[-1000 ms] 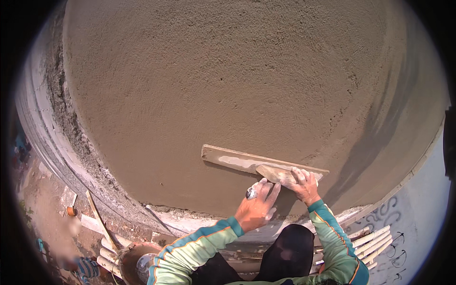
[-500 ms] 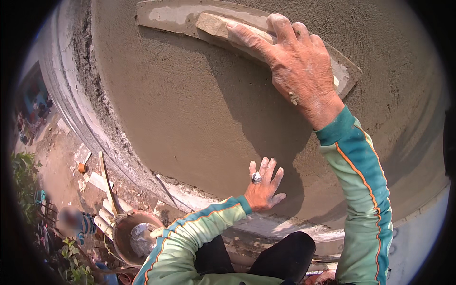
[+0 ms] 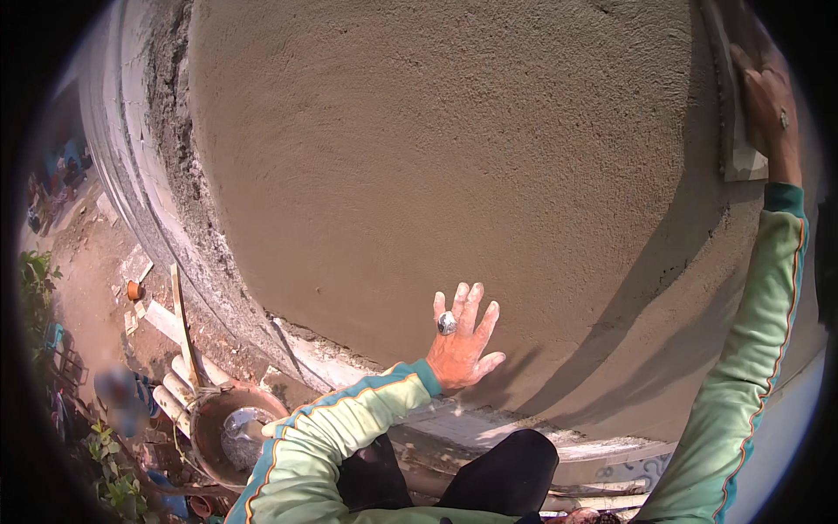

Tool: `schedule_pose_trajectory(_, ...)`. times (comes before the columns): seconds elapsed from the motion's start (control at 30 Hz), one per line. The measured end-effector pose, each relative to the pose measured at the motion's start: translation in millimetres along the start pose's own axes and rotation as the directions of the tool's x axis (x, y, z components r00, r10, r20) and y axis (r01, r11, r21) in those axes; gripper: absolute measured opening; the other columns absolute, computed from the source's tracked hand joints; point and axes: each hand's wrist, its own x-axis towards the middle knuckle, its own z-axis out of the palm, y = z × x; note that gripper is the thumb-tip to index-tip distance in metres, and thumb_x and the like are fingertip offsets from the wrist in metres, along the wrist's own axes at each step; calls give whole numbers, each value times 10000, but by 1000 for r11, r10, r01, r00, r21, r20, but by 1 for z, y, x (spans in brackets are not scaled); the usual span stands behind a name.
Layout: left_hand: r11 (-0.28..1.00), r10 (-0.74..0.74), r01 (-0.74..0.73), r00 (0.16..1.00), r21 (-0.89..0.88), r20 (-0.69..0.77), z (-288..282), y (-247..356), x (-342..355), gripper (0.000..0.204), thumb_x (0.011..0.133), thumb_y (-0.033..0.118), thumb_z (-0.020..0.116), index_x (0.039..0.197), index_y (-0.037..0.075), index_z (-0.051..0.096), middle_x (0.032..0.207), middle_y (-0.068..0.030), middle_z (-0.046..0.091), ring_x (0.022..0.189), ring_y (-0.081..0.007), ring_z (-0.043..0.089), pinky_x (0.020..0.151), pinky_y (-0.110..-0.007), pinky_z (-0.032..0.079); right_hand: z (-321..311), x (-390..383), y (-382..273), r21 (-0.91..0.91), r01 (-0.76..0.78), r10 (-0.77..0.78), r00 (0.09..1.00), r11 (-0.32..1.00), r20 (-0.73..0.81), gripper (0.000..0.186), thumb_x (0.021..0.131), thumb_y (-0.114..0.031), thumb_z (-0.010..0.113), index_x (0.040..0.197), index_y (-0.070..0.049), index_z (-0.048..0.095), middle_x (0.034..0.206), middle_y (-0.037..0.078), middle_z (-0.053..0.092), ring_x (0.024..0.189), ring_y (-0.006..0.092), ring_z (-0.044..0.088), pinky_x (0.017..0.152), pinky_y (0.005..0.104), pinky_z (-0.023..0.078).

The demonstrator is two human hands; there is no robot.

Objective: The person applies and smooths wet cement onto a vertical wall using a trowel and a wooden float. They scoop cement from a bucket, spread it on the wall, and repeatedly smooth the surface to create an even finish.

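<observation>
Wet grey-brown plaster (image 3: pixel 436 175) covers the wall in front of me, with a grainy surface toward the top and a smoother one lower left. My right hand (image 3: pixel 770 103) is stretched to the far upper right, its fingers closed round the handle of a plastering float (image 3: pixel 742 163). The float lies against the plaster, turned almost upright, and its top end runs into the dark rim of the picture. My left hand (image 3: pixel 460 349), wearing a large ring (image 3: pixel 447 322), is spread open near the plaster's lower edge. It holds nothing; whether the palm touches the wall I cannot tell.
A rough, pale wall edge (image 3: pixel 179 157) borders the plaster at the left. Down at lower left stand a round tub (image 3: pixel 205 437) with something grey inside, pale poles (image 3: pixel 179 384), a wooden plank (image 3: pixel 182 323) and a small orange pot (image 3: pixel 134 290). Another person (image 3: pixel 122 397) is farther off there.
My right hand has swept the float from the top middle to the far right, turning it from slanting to nearly upright. My left hand stays spread, shifted slightly left in the picture.
</observation>
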Motion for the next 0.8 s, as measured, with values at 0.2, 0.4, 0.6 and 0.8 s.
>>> schedule_pose_trajectory(0.2, 963, 84, -159, 944, -218, -320, -58, 31, 8, 1062, 841, 500, 832, 1676, 88, 322, 1718, -342, 175, 1629, -524, 29, 1192, -795, -8, -20, -279, -98, 209, -301, 280, 952, 931, 122, 884, 998, -106, 649, 1720, -40, 143, 1780, 165, 185, 1619, 361, 202, 1326, 504, 142)
schedule_pose_trajectory(0.4, 932, 168, -299, 858, -206, -485, -89, 54, -4, 919, 925, 645, 683, 1652, 154, 410, 1697, -307, 285, 1621, -525, 114, 1213, -775, -31, 35, -305, -296, 411, -325, 307, 945, 852, 111, 962, 952, -108, 631, 1686, 81, 39, 1762, 300, 101, 1628, 486, 105, 1332, 531, 92)
schedule_pose_trajectory(0.6, 930, 36, -226, 841, -289, -539, -112, 37, -16, 933, 1011, 737, 491, 1683, 112, 320, 1666, -414, 198, 1567, -629, 78, 1185, -782, -39, 69, -159, -375, 448, -196, 258, 963, 872, -83, 987, 892, -86, 626, 1665, 122, 49, 1680, 412, 186, 1552, 561, 241, 1304, 546, 211)
schedule_pose_trajectory(0.8, 892, -93, -155, 856, -425, -508, -111, 25, -40, 1030, 998, 791, 450, 1697, 63, 245, 1648, -472, 135, 1521, -701, 35, 1153, -806, -4, 91, -33, -445, 439, -189, 259, 960, 878, -104, 894, 895, -176, 597, 1647, 95, 197, 1501, 437, 422, 1351, 542, 543, 1052, 577, 537)
